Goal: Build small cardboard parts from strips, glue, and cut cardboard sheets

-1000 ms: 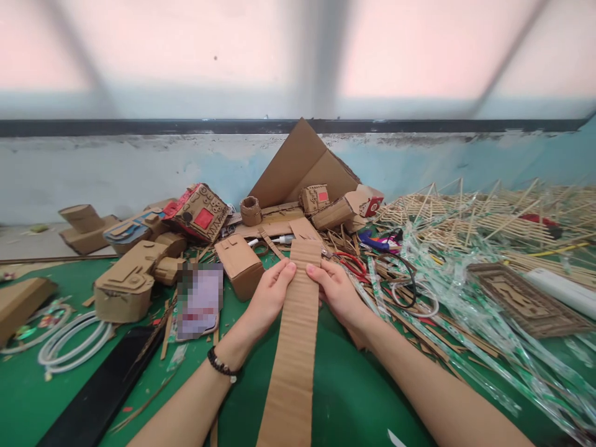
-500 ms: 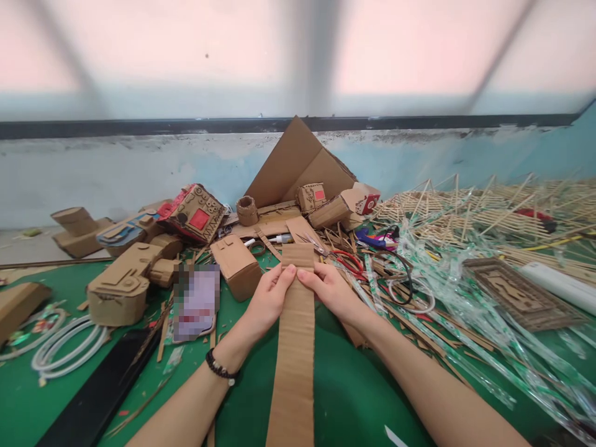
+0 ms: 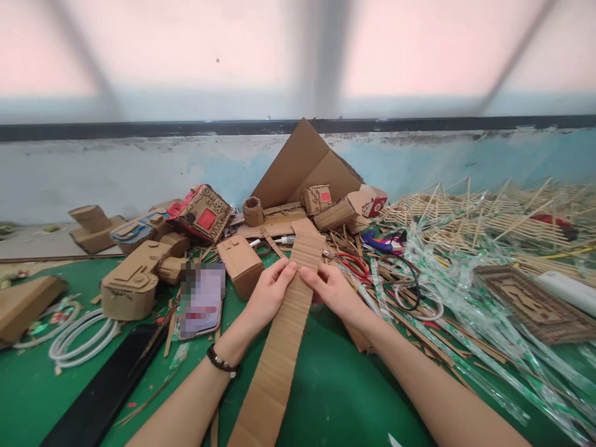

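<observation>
A long cardboard strip (image 3: 279, 347) slants from the lower edge of the view up to the middle, with crosswise creases along it. My left hand (image 3: 272, 288) pinches its left edge near the far end, thumb on top. Opposite it, my right hand (image 3: 333, 288) grips the right edge, thumb on top and fingers underneath. The two thumb tips lie close together on the strip. A small cardboard box (image 3: 241, 264) stands just beyond my left hand. Red-handled scissors (image 3: 354, 264) lie past my right hand, partly among scraps.
A phone (image 3: 202, 301), cardboard camera models (image 3: 133, 279) and coiled white cable (image 3: 84, 338) lie on the left of the green table (image 3: 344, 397). Clear plastic strips (image 3: 470, 310) and a stick structure (image 3: 475, 214) spread across the right. Folded cardboard (image 3: 302, 161) leans against the wall.
The strip has turned from nearly upright in the view to a slant, its far end now to the right and its near end to the left. Both hands keep hold of it.
</observation>
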Demonstrator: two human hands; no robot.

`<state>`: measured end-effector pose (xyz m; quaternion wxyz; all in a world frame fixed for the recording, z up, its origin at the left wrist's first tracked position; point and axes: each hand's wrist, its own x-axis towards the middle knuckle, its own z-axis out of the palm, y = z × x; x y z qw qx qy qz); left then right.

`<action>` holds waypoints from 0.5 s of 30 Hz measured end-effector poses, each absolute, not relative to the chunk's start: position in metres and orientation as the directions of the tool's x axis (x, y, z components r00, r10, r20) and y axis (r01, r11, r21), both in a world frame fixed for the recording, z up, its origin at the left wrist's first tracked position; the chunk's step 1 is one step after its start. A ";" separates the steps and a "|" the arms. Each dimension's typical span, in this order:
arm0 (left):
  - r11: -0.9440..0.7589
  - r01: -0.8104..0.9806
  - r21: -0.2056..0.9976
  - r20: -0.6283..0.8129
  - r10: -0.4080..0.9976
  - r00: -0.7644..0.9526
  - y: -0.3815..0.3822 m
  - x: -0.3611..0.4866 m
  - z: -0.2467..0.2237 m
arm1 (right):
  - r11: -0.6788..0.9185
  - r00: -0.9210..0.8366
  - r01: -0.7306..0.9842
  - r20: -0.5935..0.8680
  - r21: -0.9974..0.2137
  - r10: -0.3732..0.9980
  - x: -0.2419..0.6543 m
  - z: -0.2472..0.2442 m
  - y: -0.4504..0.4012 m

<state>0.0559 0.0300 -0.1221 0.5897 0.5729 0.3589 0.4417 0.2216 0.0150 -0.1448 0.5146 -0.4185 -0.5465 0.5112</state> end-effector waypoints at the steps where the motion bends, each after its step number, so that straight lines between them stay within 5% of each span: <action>1: -0.056 -0.114 0.992 0.093 0.931 0.352 0.030 0.056 -0.123 | 0.118 -0.135 -0.063 0.125 -0.991 0.983 0.220 -0.143 0.012; 8: -0.007 -0.197 0.980 0.066 0.954 0.293 0.015 0.067 -0.120 | 0.178 -0.109 -0.187 0.201 -0.966 0.974 0.215 -0.136 0.000; 15: -0.153 0.017 0.988 0.136 0.919 0.370 0.021 0.062 -0.115 | 0.176 0.052 -0.226 0.168 -0.958 0.984 0.221 -0.138 0.013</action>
